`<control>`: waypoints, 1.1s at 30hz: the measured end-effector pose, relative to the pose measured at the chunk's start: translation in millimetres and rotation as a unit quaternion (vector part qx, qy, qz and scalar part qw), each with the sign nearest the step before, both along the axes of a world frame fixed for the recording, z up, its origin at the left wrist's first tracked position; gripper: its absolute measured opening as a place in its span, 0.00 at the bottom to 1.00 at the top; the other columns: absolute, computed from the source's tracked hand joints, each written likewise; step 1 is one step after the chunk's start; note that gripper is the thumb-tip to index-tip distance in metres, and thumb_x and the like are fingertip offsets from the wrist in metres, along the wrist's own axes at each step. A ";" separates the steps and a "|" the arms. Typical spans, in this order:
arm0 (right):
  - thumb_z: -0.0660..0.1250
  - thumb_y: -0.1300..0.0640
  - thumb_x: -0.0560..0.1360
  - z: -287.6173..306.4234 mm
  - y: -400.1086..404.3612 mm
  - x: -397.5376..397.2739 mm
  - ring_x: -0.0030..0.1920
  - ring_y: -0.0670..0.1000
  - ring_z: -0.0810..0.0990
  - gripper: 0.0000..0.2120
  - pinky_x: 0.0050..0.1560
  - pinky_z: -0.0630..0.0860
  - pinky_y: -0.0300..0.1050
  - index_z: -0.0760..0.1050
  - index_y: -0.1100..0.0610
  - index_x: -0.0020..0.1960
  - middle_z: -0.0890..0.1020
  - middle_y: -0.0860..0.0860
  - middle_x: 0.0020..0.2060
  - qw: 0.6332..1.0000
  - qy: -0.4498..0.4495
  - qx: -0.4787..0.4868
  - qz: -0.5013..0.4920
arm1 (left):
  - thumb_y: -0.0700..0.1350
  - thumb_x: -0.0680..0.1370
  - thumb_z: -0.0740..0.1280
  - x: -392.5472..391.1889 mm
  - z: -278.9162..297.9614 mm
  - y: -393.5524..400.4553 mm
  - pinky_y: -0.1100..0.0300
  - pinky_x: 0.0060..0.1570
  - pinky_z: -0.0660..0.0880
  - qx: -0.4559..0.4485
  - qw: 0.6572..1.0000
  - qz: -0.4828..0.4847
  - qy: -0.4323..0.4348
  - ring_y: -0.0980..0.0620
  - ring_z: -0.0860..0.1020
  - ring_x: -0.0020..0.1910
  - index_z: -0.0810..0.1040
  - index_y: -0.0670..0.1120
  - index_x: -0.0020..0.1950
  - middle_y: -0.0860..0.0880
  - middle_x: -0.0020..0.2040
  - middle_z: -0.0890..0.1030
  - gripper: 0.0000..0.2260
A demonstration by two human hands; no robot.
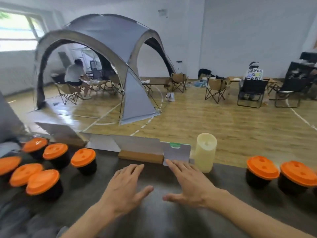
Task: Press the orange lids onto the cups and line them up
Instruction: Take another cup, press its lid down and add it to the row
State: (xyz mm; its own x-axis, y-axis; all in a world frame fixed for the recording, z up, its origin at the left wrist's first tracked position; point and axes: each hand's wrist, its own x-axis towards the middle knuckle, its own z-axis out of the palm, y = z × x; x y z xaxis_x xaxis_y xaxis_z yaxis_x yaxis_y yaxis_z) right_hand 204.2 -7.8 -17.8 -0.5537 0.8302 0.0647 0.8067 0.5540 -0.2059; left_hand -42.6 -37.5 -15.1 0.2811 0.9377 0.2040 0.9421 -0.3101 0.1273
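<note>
Several black cups with orange lids [42, 182] stand clustered at the left of the dark table [163, 219], one of them [83, 158] a little apart to the right. Two more lidded cups [262, 167] [299, 173] stand side by side at the right. My left hand [125, 188] and my right hand [188, 182] are stretched flat over the table's middle, fingers straight, holding nothing. Neither hand touches a cup.
A cream pillar candle [205, 152] stands at the table's far edge beside my right hand. Folded metal panels [140, 145] on a wooden block [140, 156] run along the far edge. Beyond are a grey dome tent [106, 48], camp chairs and seated people.
</note>
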 end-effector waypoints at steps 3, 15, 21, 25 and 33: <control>0.61 0.24 0.70 -10.2 16.7 -74.5 0.79 0.54 0.53 0.55 0.77 0.50 0.51 0.38 0.50 0.82 0.53 0.52 0.81 0.999 0.003 -0.020 0.032 | 0.77 0.71 0.45 -61.6 3.4 -0.4 0.56 0.71 0.62 0.003 0.998 0.055 0.015 0.53 0.67 0.72 0.62 0.50 0.78 0.53 0.73 0.69 0.44; 0.72 0.32 0.69 -22.2 106.6 -279.4 0.79 0.55 0.56 0.55 0.76 0.57 0.54 0.47 0.54 0.81 0.56 0.54 0.80 0.986 0.106 -0.124 0.016 | 0.69 0.75 0.63 -219.9 25.8 54.2 0.51 0.73 0.59 -0.084 0.970 0.224 0.037 0.47 0.60 0.77 0.54 0.43 0.80 0.45 0.79 0.61 0.44; 0.69 0.32 0.72 -30.4 131.7 -323.1 0.80 0.53 0.45 0.53 0.76 0.46 0.52 0.42 0.53 0.82 0.47 0.52 0.82 0.987 0.074 -0.139 0.045 | 0.72 0.77 0.53 -236.6 17.1 77.1 0.47 0.76 0.55 -0.152 0.959 0.218 0.096 0.45 0.57 0.78 0.57 0.44 0.79 0.44 0.80 0.60 0.41; 0.73 0.36 0.71 -32.0 136.7 -328.3 0.79 0.57 0.55 0.50 0.77 0.55 0.59 0.48 0.51 0.81 0.57 0.53 0.80 0.981 0.088 -0.167 0.034 | 0.70 0.78 0.53 -241.1 9.2 84.3 0.47 0.77 0.51 -0.172 0.961 0.196 0.092 0.46 0.55 0.79 0.54 0.47 0.81 0.47 0.80 0.58 0.38; 0.76 0.36 0.67 -29.6 114.9 -286.9 0.64 0.54 0.75 0.40 0.63 0.70 0.52 0.65 0.48 0.72 0.77 0.50 0.66 0.983 0.144 -0.109 0.014 | 0.70 0.78 0.52 -224.8 1.7 73.5 0.49 0.77 0.49 -0.137 0.977 0.142 0.075 0.49 0.52 0.80 0.54 0.50 0.81 0.51 0.80 0.59 0.37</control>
State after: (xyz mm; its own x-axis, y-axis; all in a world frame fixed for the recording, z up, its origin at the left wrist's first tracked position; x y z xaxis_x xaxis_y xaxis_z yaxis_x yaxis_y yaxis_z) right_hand -82.7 107.1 -47.4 -0.5608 0.8268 0.0446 0.6826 0.4922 -0.5402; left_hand -267.5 36.0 -13.4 0.0095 0.9960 -0.0891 0.9997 -0.0076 0.0219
